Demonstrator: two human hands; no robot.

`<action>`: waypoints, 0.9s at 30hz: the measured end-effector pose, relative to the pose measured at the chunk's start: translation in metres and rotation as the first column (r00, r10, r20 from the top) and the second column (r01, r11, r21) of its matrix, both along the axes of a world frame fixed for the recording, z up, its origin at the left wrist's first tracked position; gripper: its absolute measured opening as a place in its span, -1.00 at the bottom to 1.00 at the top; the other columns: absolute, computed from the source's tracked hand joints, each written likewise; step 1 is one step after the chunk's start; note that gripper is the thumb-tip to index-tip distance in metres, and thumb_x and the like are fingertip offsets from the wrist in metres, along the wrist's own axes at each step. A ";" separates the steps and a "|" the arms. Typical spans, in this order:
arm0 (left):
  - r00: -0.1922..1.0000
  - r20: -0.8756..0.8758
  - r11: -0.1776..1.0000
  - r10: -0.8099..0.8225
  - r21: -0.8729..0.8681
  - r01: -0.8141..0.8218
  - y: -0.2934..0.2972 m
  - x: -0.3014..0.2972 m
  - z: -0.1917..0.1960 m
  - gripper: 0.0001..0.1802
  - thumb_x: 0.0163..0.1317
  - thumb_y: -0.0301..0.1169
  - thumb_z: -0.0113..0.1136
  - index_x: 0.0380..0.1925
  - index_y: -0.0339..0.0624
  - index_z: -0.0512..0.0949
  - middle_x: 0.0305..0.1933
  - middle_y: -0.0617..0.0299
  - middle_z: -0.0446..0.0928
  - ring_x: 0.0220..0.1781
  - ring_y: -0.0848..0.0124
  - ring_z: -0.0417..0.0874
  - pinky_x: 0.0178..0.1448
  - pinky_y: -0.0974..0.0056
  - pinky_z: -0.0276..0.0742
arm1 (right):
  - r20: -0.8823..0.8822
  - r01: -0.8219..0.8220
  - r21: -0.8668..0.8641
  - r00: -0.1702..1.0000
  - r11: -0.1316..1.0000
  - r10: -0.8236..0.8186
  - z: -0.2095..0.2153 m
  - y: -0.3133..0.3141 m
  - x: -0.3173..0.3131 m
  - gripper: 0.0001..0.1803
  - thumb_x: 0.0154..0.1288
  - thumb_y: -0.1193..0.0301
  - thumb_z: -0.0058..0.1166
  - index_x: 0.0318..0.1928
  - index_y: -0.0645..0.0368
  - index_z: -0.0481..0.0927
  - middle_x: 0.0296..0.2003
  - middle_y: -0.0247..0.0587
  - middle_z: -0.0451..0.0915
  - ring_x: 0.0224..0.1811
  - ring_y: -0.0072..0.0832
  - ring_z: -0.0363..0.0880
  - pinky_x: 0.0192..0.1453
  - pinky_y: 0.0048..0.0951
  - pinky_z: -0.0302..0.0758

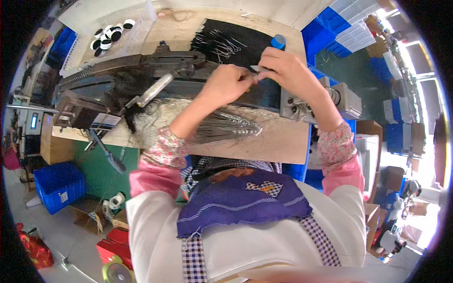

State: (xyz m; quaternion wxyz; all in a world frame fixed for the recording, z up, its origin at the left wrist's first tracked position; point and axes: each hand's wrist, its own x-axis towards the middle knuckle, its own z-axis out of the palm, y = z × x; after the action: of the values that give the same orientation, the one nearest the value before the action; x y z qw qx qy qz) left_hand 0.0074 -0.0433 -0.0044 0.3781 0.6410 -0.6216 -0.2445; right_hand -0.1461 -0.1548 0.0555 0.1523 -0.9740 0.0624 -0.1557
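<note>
Above the bench my left hand and my right hand meet with fingers pinched together. Between the fingertips is a small pale, shiny piece, too small to name. Just beyond them a black cloth carries several thin metal pins with looped ends. A blue-capped container stands behind my right hand. Below my left forearm, on the near part of the bench, lies a bundle of thin wires with looped ends.
A long dark machine crosses the bench, with a silver cylindrical handle angled toward me. A clear tray holds black-and-white round pieces at the far left. A grey metal device stands at right. Blue bins flank the bench.
</note>
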 end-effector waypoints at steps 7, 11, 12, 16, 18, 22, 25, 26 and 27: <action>0.666 0.666 0.892 0.336 -0.453 0.003 0.046 0.030 0.032 -0.90 0.05 -0.51 0.10 -0.43 -0.16 0.59 -0.46 0.18 0.55 -0.46 0.24 0.62 -0.41 0.21 0.56 | 0.211 -0.127 -0.083 0.967 0.988 0.142 -0.019 0.011 0.041 -0.91 0.08 0.43 0.13 -0.39 0.16 0.54 -0.43 -0.18 0.57 -0.28 -0.17 0.57 -0.18 -0.23 0.49; 0.795 0.042 0.640 0.605 -0.620 -0.454 0.081 0.017 0.010 -0.83 0.29 -0.36 0.06 -0.28 -0.20 0.57 -0.53 0.19 0.50 -0.63 0.38 0.49 -0.54 0.36 0.44 | 0.317 -0.120 0.068 0.944 0.991 0.092 -0.032 0.008 0.059 -0.83 0.14 0.39 0.15 -0.28 0.20 0.59 -0.35 -0.13 0.61 -0.26 -0.15 0.58 -0.16 -0.29 0.51; 0.774 -0.394 0.734 0.495 -0.287 -0.615 0.094 0.002 0.007 -0.72 0.37 -0.27 -0.05 -0.26 -0.23 0.56 -0.54 0.20 0.49 -0.69 0.43 0.41 -0.60 0.40 0.34 | 0.281 -0.094 0.072 0.957 0.993 0.070 -0.036 0.006 0.064 -0.78 0.16 0.37 0.17 -0.22 0.24 0.60 -0.32 -0.10 0.61 -0.26 -0.15 0.59 -0.16 -0.33 0.51; -0.166 -0.976 0.971 0.143 0.171 -0.169 0.097 0.018 -0.015 -0.43 0.47 -0.05 -0.33 -0.28 -0.31 0.54 -0.63 0.28 0.37 -0.83 0.58 0.17 -0.73 0.49 0.02 | 0.175 -0.049 0.255 0.984 0.966 0.004 -0.029 0.007 0.076 -0.77 0.13 0.34 0.14 -0.28 0.25 0.60 -0.36 0.00 0.59 -0.26 -0.05 0.56 -0.15 -0.19 0.48; -0.750 -0.638 0.980 -0.177 -0.188 -0.071 0.092 0.041 0.008 -0.43 0.42 -0.01 -0.26 -0.26 -0.35 0.51 -0.67 0.33 0.26 -0.84 0.63 0.14 -0.75 0.49 -0.04 | 0.187 -0.046 0.266 0.982 0.963 -0.005 -0.028 0.010 0.075 -0.78 0.13 0.35 0.14 -0.29 0.25 0.61 -0.36 0.01 0.59 -0.26 -0.05 0.56 -0.14 -0.18 0.47; -0.738 -0.665 0.978 -0.113 -0.205 0.034 0.089 0.032 0.057 -0.42 0.35 -0.05 -0.07 -0.07 -0.50 0.42 -0.62 0.29 0.31 -0.85 0.61 0.17 -0.77 0.47 0.02 | 0.184 -0.033 0.254 0.983 0.967 -0.015 -0.033 0.011 0.076 -0.81 0.13 0.39 0.13 -0.28 0.24 0.63 -0.36 0.02 0.58 -0.25 -0.03 0.55 -0.12 -0.16 0.47; -0.767 -0.619 0.975 -0.171 -0.220 -0.040 0.090 0.034 0.051 -0.47 0.37 -0.15 -0.05 -0.03 -0.53 0.30 -0.63 0.28 0.33 -0.86 0.60 0.22 -0.79 0.48 -0.03 | 0.186 -0.010 0.265 0.982 0.964 -0.041 -0.039 0.015 0.076 -0.82 0.11 0.44 0.18 -0.30 0.29 0.60 -0.40 -0.05 0.58 -0.30 -0.11 0.56 -0.20 -0.27 0.47; -0.764 -0.623 0.974 -0.171 -0.223 -0.037 0.088 0.036 0.052 -0.49 0.36 -0.17 -0.06 -0.04 -0.53 0.30 -0.63 0.28 0.33 -0.86 0.59 0.22 -0.79 0.48 -0.03 | 0.199 -0.011 0.255 0.979 0.967 -0.042 -0.040 0.010 0.078 -0.83 0.08 0.46 0.19 -0.31 0.28 0.61 -0.41 -0.05 0.57 -0.30 -0.11 0.56 -0.21 -0.27 0.47; -0.765 -0.624 0.977 -0.159 -0.208 -0.033 0.088 0.035 0.052 -0.49 0.36 -0.17 -0.06 -0.04 -0.53 0.30 -0.63 0.28 0.33 -0.86 0.59 0.22 -0.79 0.48 -0.03 | 0.197 -0.007 0.270 0.979 0.963 -0.048 -0.040 0.010 0.078 -0.83 0.08 0.46 0.19 -0.31 0.28 0.61 -0.41 -0.05 0.57 -0.30 -0.11 0.56 -0.21 -0.27 0.47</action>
State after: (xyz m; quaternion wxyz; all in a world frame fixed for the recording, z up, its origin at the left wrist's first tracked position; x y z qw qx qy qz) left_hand 0.0424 0.0445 0.0475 0.7195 -0.0887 0.0709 -0.6852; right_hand -0.0683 -0.1445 0.0155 0.2870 -0.9228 0.0776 -0.2453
